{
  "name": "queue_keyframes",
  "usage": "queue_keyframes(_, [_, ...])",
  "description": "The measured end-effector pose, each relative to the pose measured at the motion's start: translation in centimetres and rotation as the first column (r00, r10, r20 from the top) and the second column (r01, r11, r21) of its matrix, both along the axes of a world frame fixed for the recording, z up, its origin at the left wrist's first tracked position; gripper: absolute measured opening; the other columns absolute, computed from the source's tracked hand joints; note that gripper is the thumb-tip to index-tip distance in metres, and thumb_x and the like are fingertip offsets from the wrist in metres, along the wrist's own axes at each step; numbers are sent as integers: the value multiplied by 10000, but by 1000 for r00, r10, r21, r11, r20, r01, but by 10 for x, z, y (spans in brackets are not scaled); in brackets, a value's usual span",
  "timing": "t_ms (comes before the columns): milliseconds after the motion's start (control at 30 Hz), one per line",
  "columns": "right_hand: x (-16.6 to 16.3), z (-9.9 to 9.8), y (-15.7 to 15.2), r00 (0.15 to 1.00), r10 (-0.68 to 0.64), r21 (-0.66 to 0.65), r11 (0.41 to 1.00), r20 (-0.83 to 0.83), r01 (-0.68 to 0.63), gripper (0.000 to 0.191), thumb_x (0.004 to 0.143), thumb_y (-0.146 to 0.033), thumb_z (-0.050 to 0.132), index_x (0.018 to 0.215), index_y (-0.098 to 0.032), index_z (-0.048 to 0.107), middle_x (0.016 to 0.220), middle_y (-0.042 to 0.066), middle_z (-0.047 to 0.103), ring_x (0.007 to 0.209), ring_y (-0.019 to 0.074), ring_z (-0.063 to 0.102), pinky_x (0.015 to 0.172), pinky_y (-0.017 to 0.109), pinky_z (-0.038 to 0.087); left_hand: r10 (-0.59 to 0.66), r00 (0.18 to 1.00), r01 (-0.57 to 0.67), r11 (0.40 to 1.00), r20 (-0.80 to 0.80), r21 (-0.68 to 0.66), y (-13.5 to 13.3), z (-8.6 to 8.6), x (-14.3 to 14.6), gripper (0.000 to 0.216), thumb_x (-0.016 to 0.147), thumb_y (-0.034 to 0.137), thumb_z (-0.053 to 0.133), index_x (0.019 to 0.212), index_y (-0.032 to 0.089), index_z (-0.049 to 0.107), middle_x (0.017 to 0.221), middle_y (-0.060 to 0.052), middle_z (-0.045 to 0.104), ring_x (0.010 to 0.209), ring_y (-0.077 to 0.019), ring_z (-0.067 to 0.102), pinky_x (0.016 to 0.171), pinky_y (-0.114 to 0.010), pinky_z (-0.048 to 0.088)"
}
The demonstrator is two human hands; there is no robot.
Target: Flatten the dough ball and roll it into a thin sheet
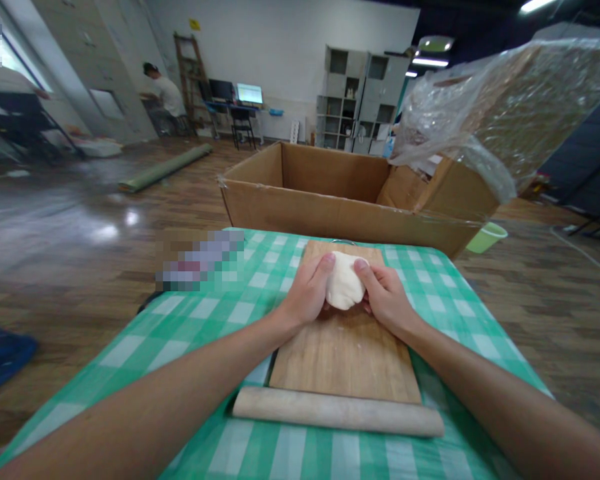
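Note:
A lump of white dough (pixel 344 283) sits on a wooden cutting board (pixel 345 353) at the middle of the table. My left hand (pixel 307 290) cups its left side, thumb lying over the top. My right hand (pixel 386 293) cups the right side, thumb also on top. Both hands are closed round the dough and press it between them. A wooden rolling pin (pixel 337 411) lies across the table at the board's near edge, untouched.
The table wears a green and white checked cloth (pixel 230 313). An open cardboard box (pixel 340 193) stands at its far end, with crinkled clear plastic (pixel 500 107) above its right side. A green bucket (pixel 486 237) sits on the floor. A person (pixel 165 93) works far off at the back left.

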State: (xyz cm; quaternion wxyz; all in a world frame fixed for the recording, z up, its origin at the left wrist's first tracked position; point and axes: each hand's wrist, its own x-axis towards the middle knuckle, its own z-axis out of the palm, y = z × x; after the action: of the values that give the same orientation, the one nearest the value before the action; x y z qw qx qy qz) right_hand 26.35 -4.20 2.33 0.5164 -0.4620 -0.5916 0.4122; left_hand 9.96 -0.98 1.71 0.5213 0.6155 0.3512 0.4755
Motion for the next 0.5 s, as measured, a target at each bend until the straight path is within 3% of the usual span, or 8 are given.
queue_keyframes(100, [1, 1, -1, 1000, -9, -16, 1000, 1, 9, 578, 953, -726, 584, 701, -206, 592, 511, -47, 459, 414, 94, 382, 357, 227, 273, -98, 995, 98, 995, -13, 17, 1, 0, -1, 485, 986, 631, 558, 986, 161, 674, 773, -29, 689, 593, -145, 603, 491, -234, 442])
queue_keyframes(233, [2, 0, 2, 999, 42, -91, 995, -24, -44, 532, 935, -699, 618, 741, -203, 613, 590, -21, 542, 486, 128, 475, 402, 243, 361, -102, 988, 119, 981, -115, 155, 1, 1, -2, 418, 1006, 555, 559, 998, 158, 691, 921, -62, 737, 795, -182, 662, 665, -260, 514])
queue_keyframes(367, [4, -1, 5, 996, 83, -8, 997, 30, -83, 479, 977, -628, 601, 775, -195, 640, 701, -1, 594, 611, 140, 508, 521, 251, 414, -58, 968, 116, 965, -244, 234, -3, 2, -4, 397, 1030, 515, 519, 958, 167, 696, 904, -61, 728, 807, -189, 645, 680, -271, 496])
queue_keyframes(500, [3, 2, 2, 994, 35, 77, 996, 104, -43, 469, 1010, -586, 565, 765, -193, 635, 702, -2, 576, 639, 147, 486, 549, 260, 387, -35, 967, 96, 967, -253, 235, -5, 4, -3, 399, 1031, 503, 497, 881, 174, 666, 836, -46, 691, 762, -178, 610, 657, -267, 473])
